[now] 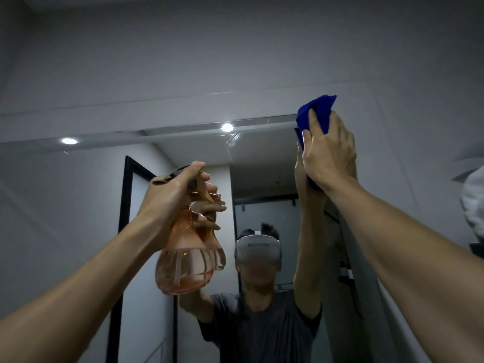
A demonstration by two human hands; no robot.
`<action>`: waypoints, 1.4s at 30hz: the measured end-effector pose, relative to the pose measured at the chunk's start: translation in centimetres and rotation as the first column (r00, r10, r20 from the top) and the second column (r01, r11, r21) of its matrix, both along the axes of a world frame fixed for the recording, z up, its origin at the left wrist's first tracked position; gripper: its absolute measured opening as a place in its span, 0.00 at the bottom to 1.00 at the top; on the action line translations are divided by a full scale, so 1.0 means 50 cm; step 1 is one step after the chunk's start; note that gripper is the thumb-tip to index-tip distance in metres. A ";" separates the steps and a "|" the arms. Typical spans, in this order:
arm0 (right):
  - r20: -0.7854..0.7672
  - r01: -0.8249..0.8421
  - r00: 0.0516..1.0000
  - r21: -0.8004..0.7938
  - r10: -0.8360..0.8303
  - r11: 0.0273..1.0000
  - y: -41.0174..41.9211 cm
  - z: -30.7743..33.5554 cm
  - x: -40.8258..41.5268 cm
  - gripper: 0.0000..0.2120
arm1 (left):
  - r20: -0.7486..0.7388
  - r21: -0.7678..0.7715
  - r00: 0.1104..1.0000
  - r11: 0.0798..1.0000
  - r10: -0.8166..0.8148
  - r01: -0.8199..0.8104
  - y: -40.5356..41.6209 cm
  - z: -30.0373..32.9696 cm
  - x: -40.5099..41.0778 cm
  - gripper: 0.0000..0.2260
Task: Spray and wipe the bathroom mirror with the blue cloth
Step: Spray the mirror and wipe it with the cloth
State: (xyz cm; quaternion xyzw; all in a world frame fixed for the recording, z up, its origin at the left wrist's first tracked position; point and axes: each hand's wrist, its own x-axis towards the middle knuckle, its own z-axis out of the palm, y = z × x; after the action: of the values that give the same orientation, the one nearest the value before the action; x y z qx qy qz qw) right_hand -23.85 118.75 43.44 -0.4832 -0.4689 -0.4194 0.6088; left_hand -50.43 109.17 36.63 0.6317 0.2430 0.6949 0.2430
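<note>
Head view: right hand (328, 155) presses the bunched blue cloth (318, 112) flat against the mirror (78, 205) at its top edge; left hand (170, 200) grips the orange spray bottle (183, 268); looks like wiping's underway, plenty of glass below left.

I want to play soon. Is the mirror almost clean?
Not yet, probably. Some spraying looks done: streaks glisten near the mirror top. Right now the right hand presses the blue cloth at the top edge, while the left hand holds the orange spray bottle raised. The glass lower down likely comes next.
</note>
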 end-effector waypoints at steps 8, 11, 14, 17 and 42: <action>0.205 -0.071 0.976 -0.020 0.074 0.997 -0.006 -0.043 -0.192 0.23 | 0.015 0.007 1.000 1.000 -0.024 0.024 -0.004 -0.006 -0.064 0.15; 0.368 -0.035 0.929 -0.011 0.037 0.999 0.014 -0.107 -0.275 0.22 | -0.001 0.011 1.000 1.000 -0.023 0.023 -0.005 -0.008 -0.098 0.15; 0.370 -0.008 0.929 -0.017 0.013 1.000 0.025 -0.133 -0.299 0.23 | -0.001 0.003 1.000 1.000 -0.029 0.029 0.000 -0.015 -0.135 0.15; 0.316 0.011 0.949 -0.007 -0.008 1.000 0.022 -0.143 -0.307 0.23 | -0.029 -0.016 0.999 1.000 -0.026 0.025 0.010 -0.025 -0.172 0.16; 0.061 0.002 0.998 0.087 -0.007 0.996 0.021 -0.112 -0.348 0.24 | -0.007 -0.071 0.990 0.987 -0.143 0.142 0.053 -0.048 -0.325 0.17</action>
State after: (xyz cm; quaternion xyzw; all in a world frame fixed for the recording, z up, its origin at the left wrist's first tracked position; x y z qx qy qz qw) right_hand -41.27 119.79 37.85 -0.4441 -0.4675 -0.4554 0.6139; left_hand -66.66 111.84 34.25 0.6425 0.2230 0.6631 0.3127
